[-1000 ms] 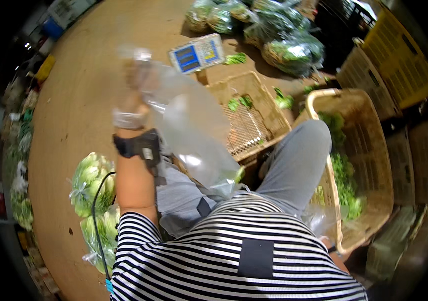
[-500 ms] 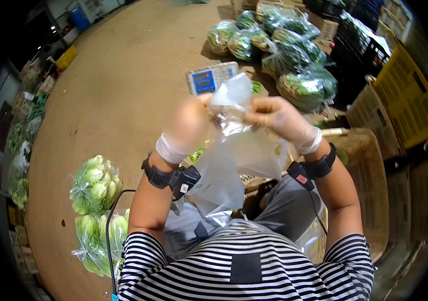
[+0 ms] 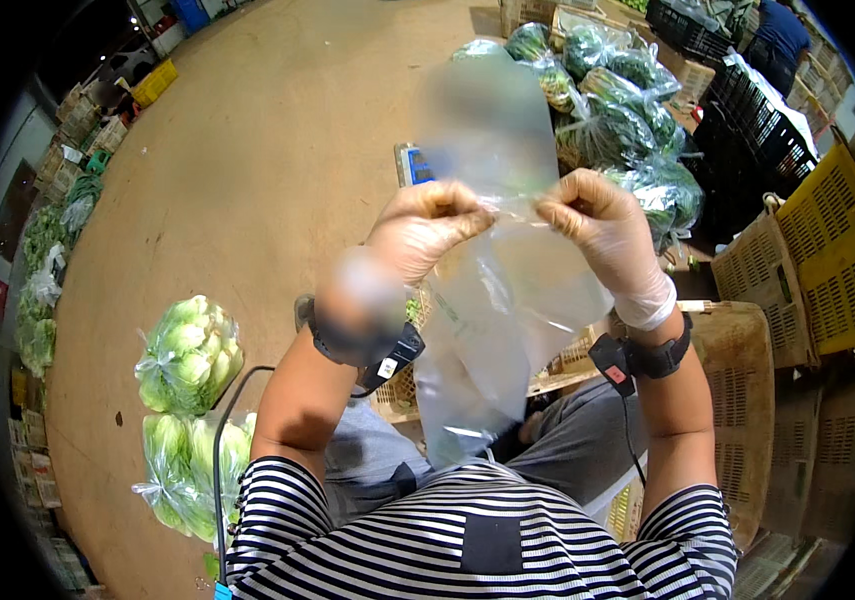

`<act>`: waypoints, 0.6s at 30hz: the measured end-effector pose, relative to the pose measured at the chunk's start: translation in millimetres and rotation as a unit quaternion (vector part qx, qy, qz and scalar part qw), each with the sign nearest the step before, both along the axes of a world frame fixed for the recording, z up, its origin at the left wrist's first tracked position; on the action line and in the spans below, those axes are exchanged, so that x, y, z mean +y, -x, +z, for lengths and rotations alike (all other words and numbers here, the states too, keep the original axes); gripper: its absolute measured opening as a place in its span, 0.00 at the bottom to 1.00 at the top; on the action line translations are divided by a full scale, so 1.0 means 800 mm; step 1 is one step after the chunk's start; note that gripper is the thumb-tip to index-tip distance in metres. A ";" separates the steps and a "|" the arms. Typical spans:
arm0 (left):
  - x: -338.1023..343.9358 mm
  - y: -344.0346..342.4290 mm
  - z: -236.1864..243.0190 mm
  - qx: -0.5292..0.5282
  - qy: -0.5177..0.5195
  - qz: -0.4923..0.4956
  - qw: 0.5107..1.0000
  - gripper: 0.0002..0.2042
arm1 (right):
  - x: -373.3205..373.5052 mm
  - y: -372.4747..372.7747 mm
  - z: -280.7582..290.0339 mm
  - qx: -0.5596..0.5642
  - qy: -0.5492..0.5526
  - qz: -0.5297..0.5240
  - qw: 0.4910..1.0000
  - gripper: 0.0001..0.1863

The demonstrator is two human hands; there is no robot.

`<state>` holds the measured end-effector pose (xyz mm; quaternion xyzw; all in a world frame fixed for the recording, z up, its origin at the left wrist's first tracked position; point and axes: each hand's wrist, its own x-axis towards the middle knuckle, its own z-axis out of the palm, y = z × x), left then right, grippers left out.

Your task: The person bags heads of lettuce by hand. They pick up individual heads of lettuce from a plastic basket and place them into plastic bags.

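Note:
I hold a clear plastic bag (image 3: 507,300) up in front of my chest with both gloved hands. My left hand (image 3: 425,228) pinches the bag's top edge on the left, my right hand (image 3: 602,232) pinches it on the right, and the two hands almost touch. The bag hangs down over my lap, and part of it flaps up, blurred, above my hands. A black band with a small device sits on each wrist. Behind the bag, a small blue scale (image 3: 413,163) peeks out on the floor.
Two bags of pale green cabbage (image 3: 187,355) lie on the floor at my left. Several bagged dark greens (image 3: 612,120) are piled ahead. A beige basket (image 3: 737,400) stands at my right, with yellow (image 3: 837,250) and black crates (image 3: 747,120) beyond. Another person stands at the top right.
My right hand came up and joined the left on the bag. Both hands then rose and drew close together at the bag's top edge, and the view tilted up.

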<state>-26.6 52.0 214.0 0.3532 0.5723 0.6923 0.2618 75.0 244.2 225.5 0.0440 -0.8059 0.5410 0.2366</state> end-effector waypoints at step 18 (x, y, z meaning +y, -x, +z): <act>-0.013 0.008 -0.128 -0.083 0.057 -0.092 0.991 0.09 | -0.001 -0.007 -0.107 -0.280 0.106 0.094 0.949 0.11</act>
